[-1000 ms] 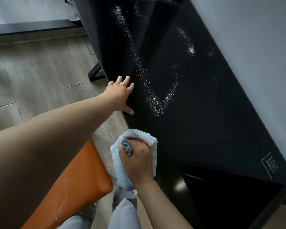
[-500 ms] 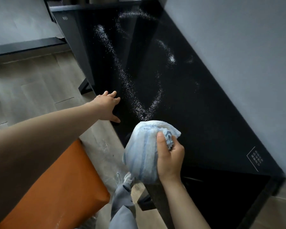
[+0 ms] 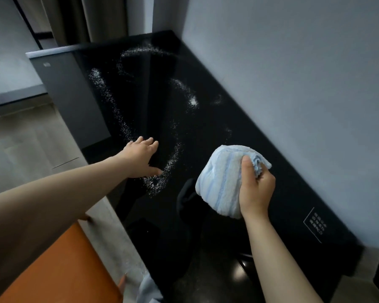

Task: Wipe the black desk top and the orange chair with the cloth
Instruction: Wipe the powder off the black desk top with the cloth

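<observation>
The right hand (image 3: pixel 255 190) grips the bunched blue cloth (image 3: pixel 219 178) over the black desk top (image 3: pixel 208 125), fingers curled round it; the left hand (image 3: pixel 140 157) reaches over the desk's front edge, fingers straight and together, thumb out, beside white powder (image 3: pixel 158 182); the orange chair (image 3: pixel 59 270) stands just beside the desk.

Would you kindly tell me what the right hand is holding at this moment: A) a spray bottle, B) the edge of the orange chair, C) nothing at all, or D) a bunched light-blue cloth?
D: the right hand grips a bunched light-blue cloth over the black desk top, while the left hand lies open beside the white powder.
</observation>
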The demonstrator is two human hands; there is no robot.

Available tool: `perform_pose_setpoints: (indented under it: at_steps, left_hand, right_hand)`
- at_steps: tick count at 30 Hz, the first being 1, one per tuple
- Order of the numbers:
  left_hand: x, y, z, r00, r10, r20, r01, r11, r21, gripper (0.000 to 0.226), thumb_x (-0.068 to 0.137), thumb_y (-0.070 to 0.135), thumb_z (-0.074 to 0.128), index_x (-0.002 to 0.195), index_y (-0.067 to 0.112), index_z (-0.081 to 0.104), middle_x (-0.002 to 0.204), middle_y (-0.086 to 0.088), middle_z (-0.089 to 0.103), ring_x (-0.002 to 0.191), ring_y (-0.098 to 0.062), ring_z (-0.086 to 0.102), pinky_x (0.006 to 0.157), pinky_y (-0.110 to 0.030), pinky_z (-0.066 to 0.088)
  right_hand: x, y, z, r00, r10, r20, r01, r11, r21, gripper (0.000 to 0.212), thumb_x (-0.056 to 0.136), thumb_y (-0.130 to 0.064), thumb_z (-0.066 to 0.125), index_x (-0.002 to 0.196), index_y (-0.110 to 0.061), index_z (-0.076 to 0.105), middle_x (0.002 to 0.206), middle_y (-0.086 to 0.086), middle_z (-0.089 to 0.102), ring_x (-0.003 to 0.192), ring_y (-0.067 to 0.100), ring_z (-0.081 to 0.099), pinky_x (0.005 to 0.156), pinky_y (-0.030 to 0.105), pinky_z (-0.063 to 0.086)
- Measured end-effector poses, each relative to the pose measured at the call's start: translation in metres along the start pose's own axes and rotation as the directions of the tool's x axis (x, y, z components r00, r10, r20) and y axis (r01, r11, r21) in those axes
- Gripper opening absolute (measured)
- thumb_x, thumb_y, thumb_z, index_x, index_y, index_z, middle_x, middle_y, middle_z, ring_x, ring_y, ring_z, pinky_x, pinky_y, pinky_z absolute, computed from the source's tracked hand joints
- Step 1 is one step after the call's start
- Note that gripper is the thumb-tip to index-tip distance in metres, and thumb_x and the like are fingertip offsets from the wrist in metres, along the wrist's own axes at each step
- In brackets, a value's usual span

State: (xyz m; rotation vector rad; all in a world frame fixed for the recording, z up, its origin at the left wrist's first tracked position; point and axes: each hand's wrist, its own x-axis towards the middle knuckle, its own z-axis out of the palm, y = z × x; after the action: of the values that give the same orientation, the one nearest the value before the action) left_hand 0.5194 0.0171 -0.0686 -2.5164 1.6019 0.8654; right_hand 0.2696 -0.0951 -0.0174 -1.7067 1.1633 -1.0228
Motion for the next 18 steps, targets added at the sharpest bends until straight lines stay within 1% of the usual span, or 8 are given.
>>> perform_pose_setpoints:
  at_steps: [3, 6, 8, 11, 13, 14, 16, 18]
  left_hand:
    - [0.016, 0.022, -0.002, 1.0, 0.003, 0.022, -0.003, 1.0, -0.002, 0.1, 0.084, 0.062, 0.057, 0.154, 0.014, 0.004, 0.162, -0.007, 0.004, 0.148, -0.034, 0.002, 0.12, -0.045, 0.011]
    - [0.034, 0.042, -0.004, 1.0, 0.003, 0.03, -0.003, 1.0, -0.014, 0.099, 0.085, 0.061, 0.056, 0.155, 0.015, 0.004, 0.162, -0.005, 0.003, 0.148, -0.034, 0.002, 0.12, -0.046, 0.012]
    - [0.048, 0.054, -0.005, 0.999, 0.008, 0.033, -0.007, 1.0, -0.011, 0.098, 0.085, 0.061, 0.056, 0.155, 0.016, 0.004, 0.162, -0.003, 0.003, 0.148, -0.034, 0.003, 0.12, -0.047, 0.012]
    - [0.072, 0.069, -0.005, 0.999, -0.011, 0.032, 0.012, 1.0, -0.021, 0.098, 0.085, 0.061, 0.056, 0.155, 0.018, 0.003, 0.162, -0.002, 0.002, 0.148, -0.035, 0.002, 0.12, -0.048, 0.012]
    - [0.089, 0.076, -0.003, 0.999, -0.024, 0.029, 0.024, 1.0, -0.004, 0.098, 0.085, 0.063, 0.055, 0.155, 0.02, 0.002, 0.162, -0.002, -0.001, 0.147, -0.037, 0.0, 0.12, -0.049, 0.011]
    - [0.096, 0.078, -0.002, 0.999, -0.028, 0.026, 0.027, 1.0, 0.009, 0.099, 0.084, 0.064, 0.055, 0.155, 0.02, 0.002, 0.162, -0.002, -0.003, 0.147, -0.038, -0.002, 0.12, -0.05, 0.011]
    - [0.11, 0.083, 0.001, 0.999, -0.034, 0.016, 0.033, 0.999, 0.037, 0.102, 0.081, 0.067, 0.056, 0.155, 0.022, 0.001, 0.162, -0.003, -0.009, 0.146, -0.039, -0.007, 0.119, -0.052, 0.009]
    - [0.123, 0.088, 0.002, 0.999, -0.047, 0.002, 0.047, 0.997, 0.066, 0.113, 0.073, 0.073, 0.06, 0.154, 0.026, -0.003, 0.16, -0.003, -0.017, 0.145, -0.04, -0.014, 0.117, -0.057, 0.006]
  right_hand:
    - [0.038, 0.016, -0.015, 0.999, -0.007, -0.041, 0.005, 0.999, -0.04, 0.043, 0.093, -0.028, 0.058, 0.063, 0.0, 0.047, 0.054, -0.007, 0.045, 0.049, 0.0, 0.042, 0.05, 0.012, 0.038]
    - [0.077, 0.031, -0.026, 0.996, -0.029, -0.082, 0.021, 0.995, -0.097, 0.04, 0.094, -0.022, 0.058, 0.059, -0.012, 0.044, 0.055, -0.007, 0.043, 0.047, -0.002, 0.043, 0.049, 0.009, 0.035]
    - [0.102, 0.041, -0.032, 0.994, -0.062, -0.092, 0.048, 0.989, -0.142, 0.04, 0.093, -0.024, 0.057, 0.057, -0.019, 0.04, 0.054, -0.007, 0.041, 0.046, -0.001, 0.042, 0.048, 0.01, 0.034]
    - [0.142, 0.059, -0.039, 0.991, -0.081, -0.105, 0.058, 0.977, -0.205, 0.044, 0.094, -0.023, 0.057, 0.055, -0.02, 0.037, 0.051, -0.007, 0.039, 0.045, 0.001, 0.042, 0.046, 0.01, 0.032]
    - [0.168, 0.073, -0.04, 0.991, -0.103, -0.09, 0.075, 0.961, -0.267, 0.043, 0.094, -0.028, 0.057, 0.056, -0.021, 0.037, 0.051, -0.008, 0.041, 0.045, 0.002, 0.043, 0.046, 0.012, 0.032]
    - [0.18, 0.08, -0.039, 0.99, -0.118, -0.079, 0.089, 0.949, -0.302, 0.042, 0.093, -0.031, 0.056, 0.057, -0.02, 0.038, 0.051, -0.008, 0.043, 0.046, 0.004, 0.044, 0.046, 0.013, 0.031]
    - [0.203, 0.095, -0.036, 0.986, -0.16, -0.055, 0.128, 0.92, -0.371, 0.039, 0.091, -0.035, 0.054, 0.059, -0.015, 0.042, 0.054, -0.004, 0.047, 0.05, 0.009, 0.045, 0.051, 0.024, 0.035]
    - [0.224, 0.11, -0.031, 0.976, -0.217, -0.03, 0.179, 0.871, -0.457, 0.038, 0.09, -0.035, 0.053, 0.062, -0.012, 0.044, 0.06, 0.001, 0.051, 0.059, 0.02, 0.049, 0.057, 0.029, 0.033]
